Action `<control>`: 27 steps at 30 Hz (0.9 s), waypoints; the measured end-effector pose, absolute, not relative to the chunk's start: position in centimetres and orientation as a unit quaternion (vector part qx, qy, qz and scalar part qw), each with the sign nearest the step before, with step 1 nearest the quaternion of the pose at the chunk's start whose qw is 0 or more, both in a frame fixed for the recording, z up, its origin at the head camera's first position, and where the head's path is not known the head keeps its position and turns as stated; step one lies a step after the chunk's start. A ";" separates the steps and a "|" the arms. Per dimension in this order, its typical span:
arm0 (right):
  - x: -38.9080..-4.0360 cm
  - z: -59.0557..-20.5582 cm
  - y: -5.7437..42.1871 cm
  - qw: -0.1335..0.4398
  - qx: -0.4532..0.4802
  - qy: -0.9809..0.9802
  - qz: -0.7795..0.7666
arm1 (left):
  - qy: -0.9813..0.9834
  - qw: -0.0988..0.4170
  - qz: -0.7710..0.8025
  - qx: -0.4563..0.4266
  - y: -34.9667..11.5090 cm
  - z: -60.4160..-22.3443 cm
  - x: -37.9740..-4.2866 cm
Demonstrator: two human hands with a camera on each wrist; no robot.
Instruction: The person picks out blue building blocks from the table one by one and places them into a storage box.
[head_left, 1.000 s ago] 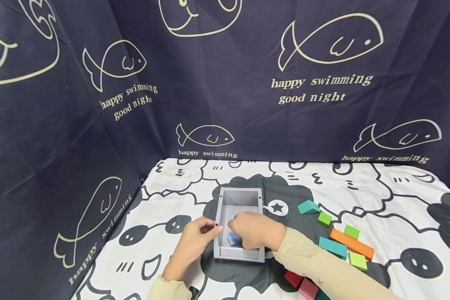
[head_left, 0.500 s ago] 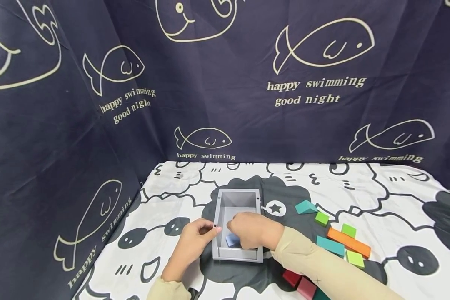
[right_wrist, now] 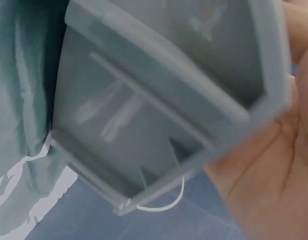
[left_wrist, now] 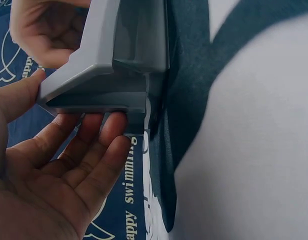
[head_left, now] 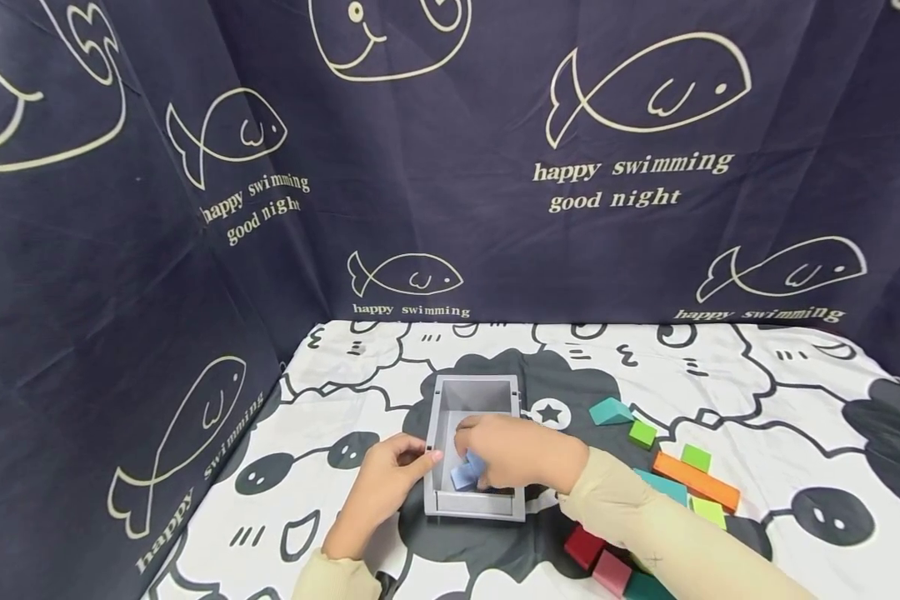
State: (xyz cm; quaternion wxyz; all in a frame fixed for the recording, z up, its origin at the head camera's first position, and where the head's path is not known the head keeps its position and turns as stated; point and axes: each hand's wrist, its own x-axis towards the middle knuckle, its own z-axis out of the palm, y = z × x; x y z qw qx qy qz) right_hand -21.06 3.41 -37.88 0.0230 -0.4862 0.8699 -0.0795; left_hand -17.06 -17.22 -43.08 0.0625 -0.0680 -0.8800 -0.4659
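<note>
A grey open-topped box (head_left: 476, 505) stands on the patterned cloth. My left hand (head_left: 392, 477) grips its left wall, thumb on the rim and fingers against the outside, as the left wrist view also shows. My right hand (head_left: 521, 452) reaches into the near half of the box and pinches a blue block (head_left: 477, 464). Against it or just beside it, a paler blue block (head_left: 462, 477) lies on the box floor. The right wrist view holds mostly the outer side of the box (right_wrist: 129, 110) and part of the palm; the fingertips are hidden there.
To the right lie a teal wedge (head_left: 610, 412), green blocks (head_left: 642, 433), an orange bar (head_left: 696, 481) and a teal block (head_left: 666, 485) partly behind the right sleeve. Nearer are red (head_left: 583, 547), pink (head_left: 612, 573) and dark green (head_left: 647, 587) blocks. A dark fish-print curtain (head_left: 420, 192) hangs behind.
My right hand has risen slightly and shifted right within the box, so the blue block in its fingers now shows. The left hand keeps its grip on the box wall.
</note>
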 end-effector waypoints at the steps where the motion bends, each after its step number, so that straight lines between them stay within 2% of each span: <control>1: -21.0 -37.7 3.7 0.018 -0.488 0.868 -0.088 | -0.880 0.063 -0.465 -0.068 -17.2 -43.1 -17.0; 15: -19.8 -34.5 9.1 -0.037 -0.454 0.873 -0.174 | -0.883 0.061 -0.462 -0.057 -17.3 -43.1 -17.0; 27: -20.4 -34.4 15.1 -0.089 -0.410 0.881 -0.220 | -0.879 0.068 -0.468 -0.052 -17.2 -42.9 -17.1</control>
